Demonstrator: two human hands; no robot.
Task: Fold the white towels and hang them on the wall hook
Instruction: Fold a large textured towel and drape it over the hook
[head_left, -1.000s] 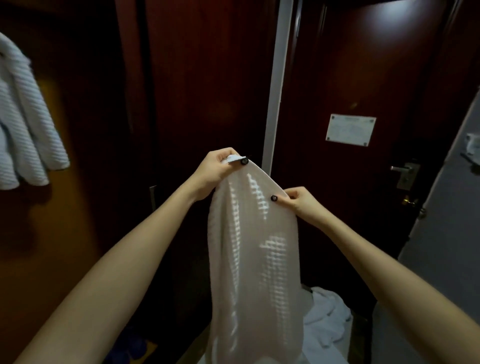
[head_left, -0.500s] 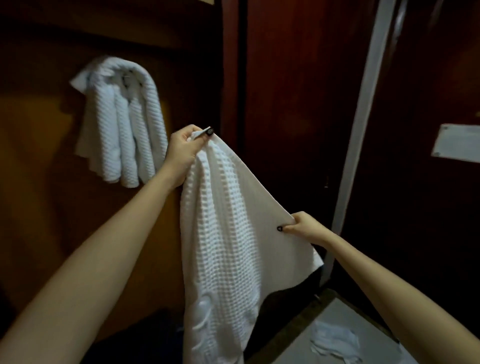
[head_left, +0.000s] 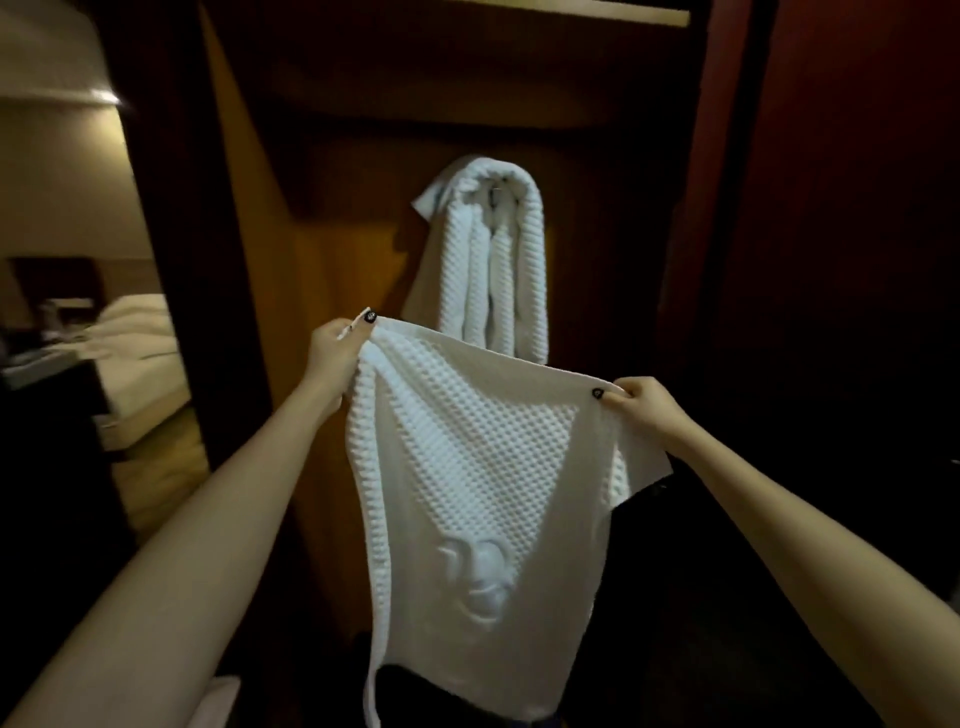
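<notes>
Pinching one white towel (head_left: 483, 467) by its top corners, the left hand (head_left: 335, 351) and right hand (head_left: 641, 410) stretch it wide before a second towel (head_left: 498, 265) hanging on the wall.

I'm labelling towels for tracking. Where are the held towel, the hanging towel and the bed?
held towel (head_left: 478, 467), head view, middle of its waffle front.
hanging towel (head_left: 501, 270), head view, middle of the folded bundle.
bed (head_left: 137, 358), head view, white bedding at far left.
</notes>
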